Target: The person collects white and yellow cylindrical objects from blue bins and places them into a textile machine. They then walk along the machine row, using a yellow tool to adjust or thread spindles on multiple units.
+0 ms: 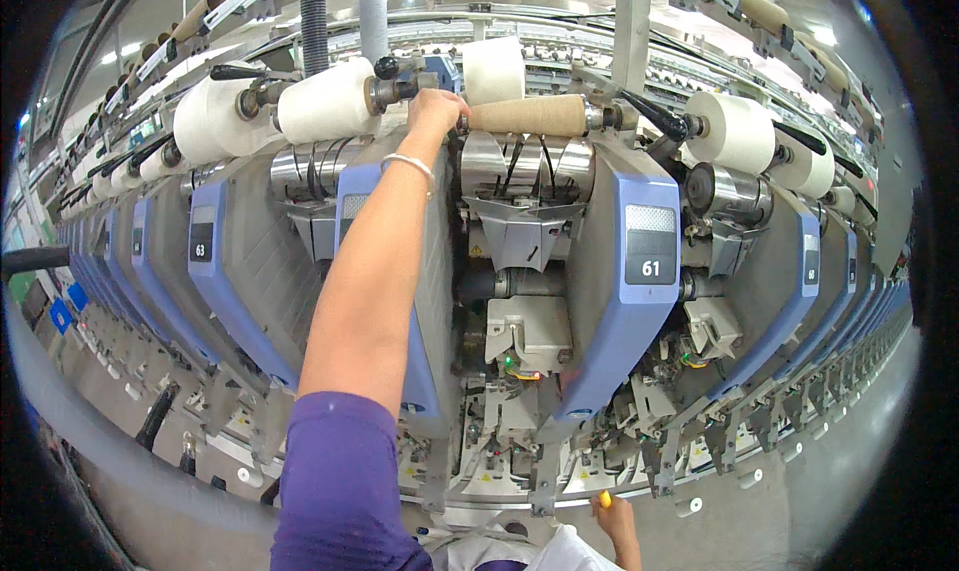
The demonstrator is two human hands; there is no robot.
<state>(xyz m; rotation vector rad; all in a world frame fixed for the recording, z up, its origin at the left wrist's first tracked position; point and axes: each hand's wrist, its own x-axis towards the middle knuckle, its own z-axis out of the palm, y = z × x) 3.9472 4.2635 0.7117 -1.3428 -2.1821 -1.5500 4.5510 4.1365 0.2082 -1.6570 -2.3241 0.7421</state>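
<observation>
My left arm, in a purple sleeve with a bangle at the wrist, stretches up to the winding machine. My left hand (437, 113) is closed at the narrow left end of a tan paper cone (529, 116); its grip point is hidden behind the fingers. The cone lies sideways over a shiny metal drum (527, 169), its wide end against the holder (611, 117) on the right. Low at the front, my right hand (614, 521) is closed round a small yellow object (604, 499), of which only the tip shows.
White yarn packages (325, 101) sit left of the cone, with another (731, 131) to the right. One more white package (494, 69) stands behind it. Blue-edged grey housings (624, 281) jut forward between the winding positions. A black lever (654, 114) sticks out beside the holder.
</observation>
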